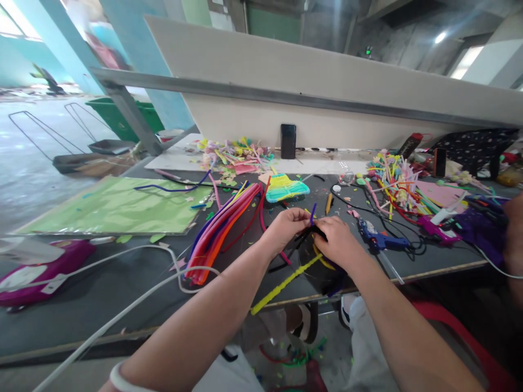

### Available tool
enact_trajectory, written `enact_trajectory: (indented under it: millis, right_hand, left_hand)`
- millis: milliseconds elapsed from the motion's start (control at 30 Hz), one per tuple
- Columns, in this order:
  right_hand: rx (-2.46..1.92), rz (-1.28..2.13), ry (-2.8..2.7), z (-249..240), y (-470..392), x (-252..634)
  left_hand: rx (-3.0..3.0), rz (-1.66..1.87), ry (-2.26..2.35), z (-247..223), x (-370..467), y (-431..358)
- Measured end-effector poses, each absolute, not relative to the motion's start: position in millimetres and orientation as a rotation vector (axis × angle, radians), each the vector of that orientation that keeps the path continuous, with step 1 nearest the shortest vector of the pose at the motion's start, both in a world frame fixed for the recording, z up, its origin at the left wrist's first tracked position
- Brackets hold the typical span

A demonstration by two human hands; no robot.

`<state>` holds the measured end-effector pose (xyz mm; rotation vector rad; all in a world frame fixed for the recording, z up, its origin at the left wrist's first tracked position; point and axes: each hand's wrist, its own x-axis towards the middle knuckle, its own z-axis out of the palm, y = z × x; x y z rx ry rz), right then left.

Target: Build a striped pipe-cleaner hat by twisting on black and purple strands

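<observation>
Near the table's front edge, my left hand (286,227) pinches a short purple pipe cleaner (313,213) whose tip sticks up between both hands. Close beside it, my right hand (337,242) has its fingers closed at the same spot. Black pipe cleaners (301,235) hang under the fingertips; how they join the purple one is hidden. Below my hands, a twisted yellow pipe cleaner (286,284) slants down over the table edge. To the left of my left hand lies a bundle of pink, orange and purple pipe cleaners (223,231).
Behind my hands lies a yellow and turquoise fuzzy piece (286,188). At right are a blue glue gun (382,237) and piles of colourful pipe cleaner pieces (398,182). A phone (288,141) stands against the board. A white cable (134,305) crosses the left side near a magenta device (49,272).
</observation>
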<state>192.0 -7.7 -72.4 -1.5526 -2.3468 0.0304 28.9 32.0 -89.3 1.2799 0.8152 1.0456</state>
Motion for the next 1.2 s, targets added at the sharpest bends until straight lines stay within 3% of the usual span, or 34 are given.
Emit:
enact_trajectory:
  millis: [1200]
  right_hand:
    - [-1.602,0.009,-2.313,-69.5,-8.7,191.7]
  left_hand:
    - [1.137,0.935,0.684,-97.1,29.8,30.7]
